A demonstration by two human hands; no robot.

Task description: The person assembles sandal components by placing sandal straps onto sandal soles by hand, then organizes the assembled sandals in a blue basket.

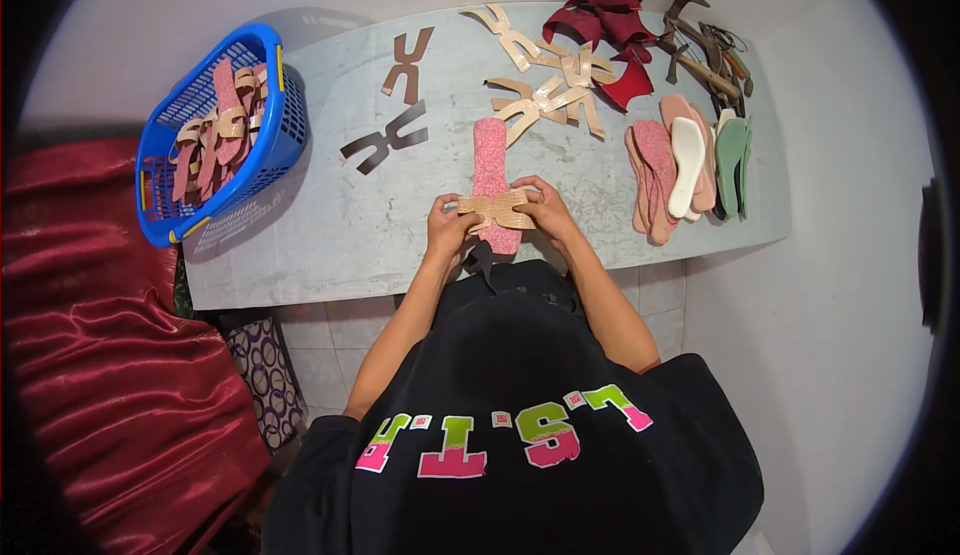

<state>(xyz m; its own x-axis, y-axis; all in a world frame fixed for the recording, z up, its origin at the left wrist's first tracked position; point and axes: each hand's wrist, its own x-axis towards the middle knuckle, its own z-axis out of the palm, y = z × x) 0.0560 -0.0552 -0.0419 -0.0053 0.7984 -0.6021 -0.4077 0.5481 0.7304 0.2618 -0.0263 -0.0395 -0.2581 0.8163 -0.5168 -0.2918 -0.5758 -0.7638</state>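
Note:
A pink speckled sandal sole [490,155] lies lengthwise at the table's near edge. Across its lower part sits a tan crocodile-patterned sandal strap [497,209]. My left hand [449,223] pinches the strap's left end, and my right hand [545,213] grips its right end with the thumb on top. The fingers under the strap are partly hidden. Something dark, perhaps a band, shows just below the sole against my shirt.
A blue basket [292,120] of pink sandals stands left. Dark strap pieces [388,139] lie mid-left, cream straps [540,105] beyond the sole. Maroon material [600,20], hammers and other tools [708,60] are back right, near stacked soles [655,160]. Red cloth [100,335] hangs left.

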